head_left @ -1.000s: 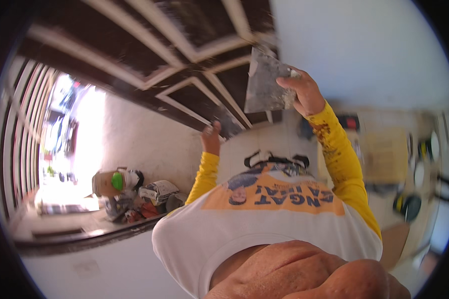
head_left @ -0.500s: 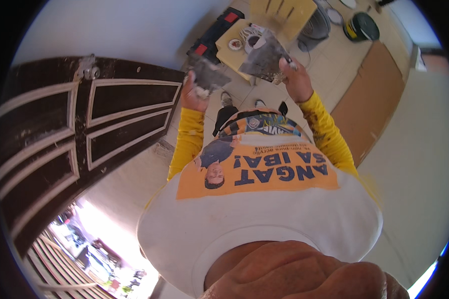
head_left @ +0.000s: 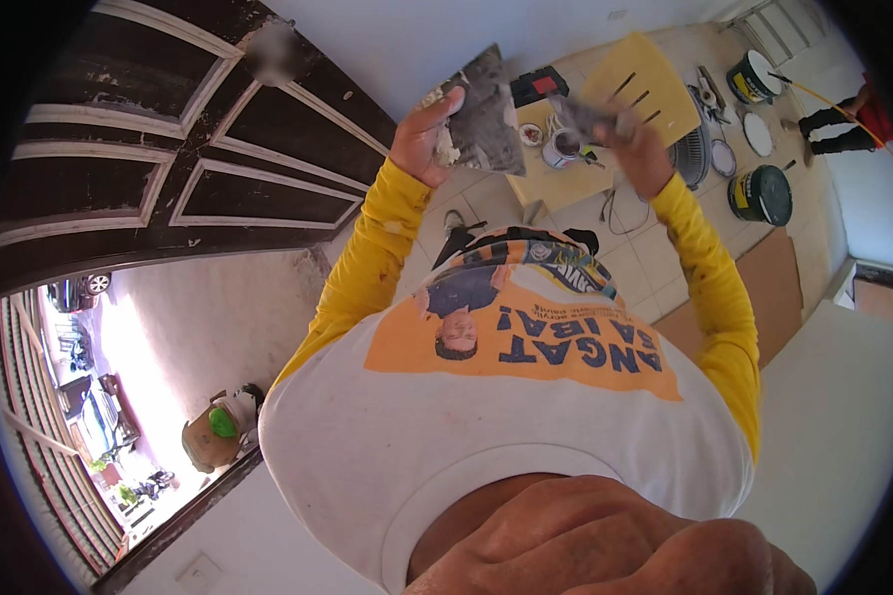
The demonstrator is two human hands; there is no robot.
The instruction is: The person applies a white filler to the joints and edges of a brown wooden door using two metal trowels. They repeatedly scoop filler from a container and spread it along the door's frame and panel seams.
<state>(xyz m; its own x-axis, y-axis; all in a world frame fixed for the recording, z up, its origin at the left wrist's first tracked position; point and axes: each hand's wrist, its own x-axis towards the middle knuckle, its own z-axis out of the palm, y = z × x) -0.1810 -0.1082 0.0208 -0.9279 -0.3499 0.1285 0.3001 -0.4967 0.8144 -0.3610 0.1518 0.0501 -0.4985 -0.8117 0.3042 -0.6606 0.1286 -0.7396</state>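
Note:
My left hand (head_left: pixel 425 139) is closed around the edge of a broad, stained putty knife (head_left: pixel 490 117), its blade tilted up and pale putty smeared near my fingers. My right hand (head_left: pixel 641 157), blurred by motion, grips a second putty knife (head_left: pixel 577 115) whose grey blade points toward the first one. The two blades are apart. Beyond and below them stands a yellow plastic chair (head_left: pixel 566 186), bearing an open can (head_left: pixel 563 149) and a small round container (head_left: pixel 531 134).
A dark panelled door (head_left: pixel 298 139) stands at the left. A black and red toolbox (head_left: pixel 538 85) lies behind the chair. Lidded dark bucket (head_left: pixel 761 194), another bucket (head_left: pixel 754 77) and a cardboard sheet (head_left: pixel 739 297) are on the right floor. Another person's legs (head_left: pixel 833 121) show at far right.
My view has swung, bringing more of the right floor and another person into sight. Both hands have risen in the picture, still holding the putty knives; the left blade now stands more upright.

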